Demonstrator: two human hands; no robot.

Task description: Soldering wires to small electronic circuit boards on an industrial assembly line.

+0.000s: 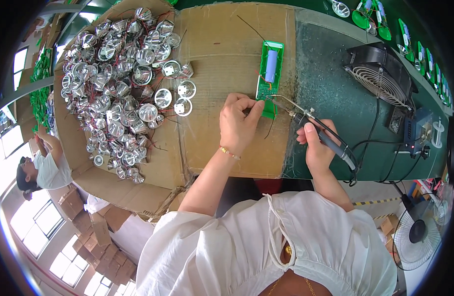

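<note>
A narrow green plastic housing [279,64] lies on the cardboard in front of me, with a blue cylindrical battery [271,66] and a small green circuit board [264,90] inside. My left hand [237,118] is closed in a pinch at the housing's lower left edge, beside the board; what its fingertips hold is hidden. In my right hand [320,145] is a soldering iron [330,142], gripped by its dark handle. A thin metal feed tube runs along the iron, and both ends reach the board near my left fingertips. Thin dark wires stick out past the housing's two ends.
Left stands a cardboard box [163,183] heaped with silver reflector cups [116,89] on red and black wires. At right are a black fan [382,74], a power unit [412,133] and cables. More green housings [404,37] line the far right edge. Another person [47,165] is at far left.
</note>
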